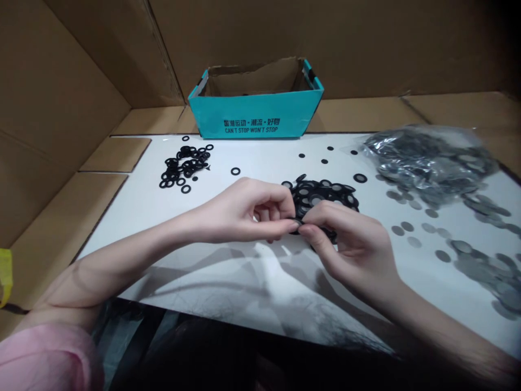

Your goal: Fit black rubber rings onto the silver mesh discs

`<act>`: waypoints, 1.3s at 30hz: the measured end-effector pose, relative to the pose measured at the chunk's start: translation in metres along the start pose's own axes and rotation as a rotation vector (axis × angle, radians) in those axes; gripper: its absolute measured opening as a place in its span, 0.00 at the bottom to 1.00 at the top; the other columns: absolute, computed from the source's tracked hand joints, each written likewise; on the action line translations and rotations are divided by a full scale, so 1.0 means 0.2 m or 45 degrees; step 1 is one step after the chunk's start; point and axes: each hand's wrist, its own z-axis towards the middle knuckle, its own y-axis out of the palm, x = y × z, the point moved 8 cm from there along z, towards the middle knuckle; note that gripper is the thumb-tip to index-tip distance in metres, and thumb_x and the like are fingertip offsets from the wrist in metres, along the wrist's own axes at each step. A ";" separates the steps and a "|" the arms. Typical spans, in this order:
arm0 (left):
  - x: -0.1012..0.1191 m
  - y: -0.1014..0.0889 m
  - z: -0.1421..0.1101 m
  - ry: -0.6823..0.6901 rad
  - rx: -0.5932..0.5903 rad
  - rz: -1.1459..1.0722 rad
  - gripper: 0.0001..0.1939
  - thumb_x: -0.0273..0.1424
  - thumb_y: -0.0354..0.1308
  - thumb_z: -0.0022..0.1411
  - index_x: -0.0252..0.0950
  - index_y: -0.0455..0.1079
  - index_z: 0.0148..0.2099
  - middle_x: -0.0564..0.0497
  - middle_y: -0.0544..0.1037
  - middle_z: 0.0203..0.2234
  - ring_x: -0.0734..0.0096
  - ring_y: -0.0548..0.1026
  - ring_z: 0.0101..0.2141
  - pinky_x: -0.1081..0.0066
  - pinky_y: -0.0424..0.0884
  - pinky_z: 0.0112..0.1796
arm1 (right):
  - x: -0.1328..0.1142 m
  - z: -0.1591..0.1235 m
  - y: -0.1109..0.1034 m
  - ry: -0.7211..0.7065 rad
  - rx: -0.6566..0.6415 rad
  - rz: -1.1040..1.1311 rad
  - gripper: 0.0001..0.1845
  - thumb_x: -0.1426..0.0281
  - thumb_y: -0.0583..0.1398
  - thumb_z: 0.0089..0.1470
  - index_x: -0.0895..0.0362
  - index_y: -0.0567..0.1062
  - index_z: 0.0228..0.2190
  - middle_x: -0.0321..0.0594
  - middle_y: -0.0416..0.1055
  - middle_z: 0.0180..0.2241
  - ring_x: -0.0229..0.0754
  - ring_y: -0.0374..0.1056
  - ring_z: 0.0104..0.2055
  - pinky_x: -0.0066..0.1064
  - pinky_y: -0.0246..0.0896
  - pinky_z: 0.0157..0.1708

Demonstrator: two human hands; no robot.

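Between my two hands a small black ring [294,226] is pinched, partly covered by fingertips. My left hand [260,210] grips its left side with thumb and forefinger, and my right hand [349,239] closes on its right side in the same way. I cannot make out whether a disc sits inside this ring. Just behind the fingers lies a heap of black rings with grey discs in their middles [325,191]. One such ring with a disc [360,178] rests apart, to the right of the heap.
Open black rings [185,165] lie piled at the left, with one loose ring [235,171] nearer the middle. Loose grey discs [484,266] spread along the right, below a clear plastic bag of discs [431,160]. A teal box [256,115] stands at the back, before cardboard walls.
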 end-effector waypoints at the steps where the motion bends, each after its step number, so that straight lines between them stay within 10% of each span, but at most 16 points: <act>1: 0.00 0.00 0.00 0.006 0.047 -0.024 0.07 0.30 0.60 0.61 0.30 0.68 0.35 0.54 0.73 0.23 0.80 0.73 0.25 0.83 0.65 0.24 | 0.00 0.00 0.00 0.006 0.022 -0.020 0.10 0.79 0.57 0.57 0.56 0.67 0.25 0.34 0.65 0.21 0.34 0.60 0.24 0.27 0.56 0.24; 8: -0.07 0.04 0.02 -0.073 0.073 -0.384 0.08 0.29 0.62 0.60 0.29 0.67 0.34 0.55 0.72 0.22 0.80 0.73 0.22 0.80 0.71 0.25 | 0.01 -0.01 -0.01 0.011 0.046 -0.073 0.11 0.78 0.57 0.58 0.55 0.67 0.25 0.35 0.65 0.21 0.35 0.60 0.24 0.29 0.55 0.24; 22: -0.05 0.01 0.00 -0.082 -0.103 -0.083 0.07 0.30 0.62 0.59 0.29 0.72 0.34 0.54 0.72 0.22 0.80 0.70 0.24 0.80 0.66 0.26 | 0.01 0.03 0.03 -0.062 -0.201 -0.038 0.09 0.75 0.55 0.59 0.56 0.68 0.27 0.36 0.67 0.22 0.35 0.62 0.25 0.29 0.57 0.26; 31: -0.01 0.03 0.00 -0.089 -0.121 -0.142 0.07 0.28 0.61 0.59 0.31 0.67 0.32 0.56 0.71 0.19 0.82 0.70 0.21 0.83 0.64 0.22 | 0.00 -0.02 0.01 -0.038 0.057 0.069 0.08 0.80 0.57 0.56 0.55 0.69 0.30 0.37 0.68 0.25 0.36 0.62 0.28 0.31 0.58 0.28; 39: 0.02 -0.01 -0.01 0.003 0.007 0.015 0.07 0.30 0.59 0.61 0.31 0.68 0.34 0.55 0.70 0.22 0.81 0.70 0.24 0.82 0.66 0.25 | 0.01 0.02 0.02 -0.051 -0.082 0.039 0.08 0.78 0.56 0.57 0.55 0.68 0.29 0.37 0.67 0.24 0.36 0.62 0.27 0.31 0.57 0.26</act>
